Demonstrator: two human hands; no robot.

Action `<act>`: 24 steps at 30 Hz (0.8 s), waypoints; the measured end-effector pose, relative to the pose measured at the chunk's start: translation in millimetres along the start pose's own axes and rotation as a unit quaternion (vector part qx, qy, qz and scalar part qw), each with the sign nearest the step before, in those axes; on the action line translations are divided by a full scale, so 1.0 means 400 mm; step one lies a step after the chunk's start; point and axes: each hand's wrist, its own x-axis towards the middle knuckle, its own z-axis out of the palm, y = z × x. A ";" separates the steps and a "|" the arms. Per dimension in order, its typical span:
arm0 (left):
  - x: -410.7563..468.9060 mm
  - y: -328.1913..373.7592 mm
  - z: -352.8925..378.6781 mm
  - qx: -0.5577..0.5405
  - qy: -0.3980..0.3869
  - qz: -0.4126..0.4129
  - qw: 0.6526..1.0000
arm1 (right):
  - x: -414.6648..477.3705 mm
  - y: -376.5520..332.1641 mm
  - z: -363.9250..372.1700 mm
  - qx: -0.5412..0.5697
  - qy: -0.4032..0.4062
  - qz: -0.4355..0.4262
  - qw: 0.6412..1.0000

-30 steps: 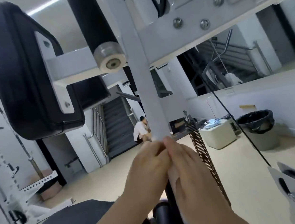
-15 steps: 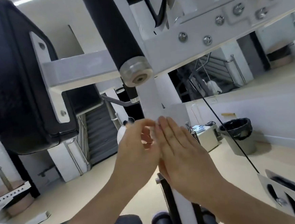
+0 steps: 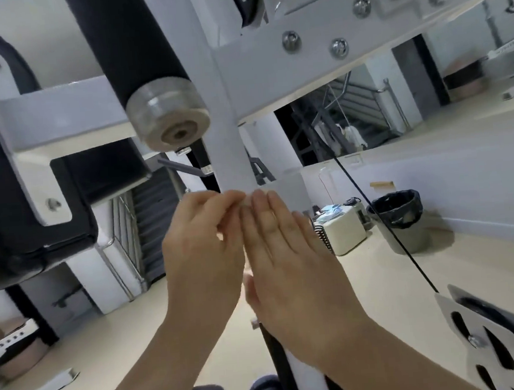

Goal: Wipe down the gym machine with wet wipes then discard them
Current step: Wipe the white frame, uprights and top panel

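A white upright post (image 3: 231,153) of the gym machine runs down the middle of the view, and both my hands are on it. My left hand (image 3: 201,251) has its fingers curled at the post's left side and pinches a pale wet wipe (image 3: 245,201) at its fingertips. Pressed against the right side of the post is my right hand (image 3: 285,254), its fingers straight and together. Most of the wipe is hidden between my hands and the post.
A black foam roller (image 3: 133,50) with a clear end cap (image 3: 168,118) juts out just above my hands. A large black pad (image 3: 20,213) hangs at the left. A black cable (image 3: 384,231) slants to a pulley bracket (image 3: 489,345). A lined bin (image 3: 398,214) stands on the floor beyond.
Both hands have slid up the post. My right hand went from wrapped around it to flat with straight fingers. The view has tilted upward and closer to the roller.
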 end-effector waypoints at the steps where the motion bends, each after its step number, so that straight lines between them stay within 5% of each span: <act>1: 0.020 0.003 -0.008 0.000 0.010 -0.018 1.000 | 0.026 0.001 -0.005 0.003 0.008 -0.002 1.000; 8: -0.015 0.028 -0.037 0.010 -0.098 -0.060 0.993 | -0.046 0.041 -0.015 0.005 -0.019 -0.061 0.998; 15: 0.074 0.088 -0.058 0.085 -0.070 -0.060 0.992 | 0.159 0.028 -0.064 0.051 0.000 -0.043 0.998; 24: 0.047 0.122 -0.127 0.119 -0.250 -0.076 0.958 | 0.084 0.069 -0.083 0.014 -0.064 -0.122 0.990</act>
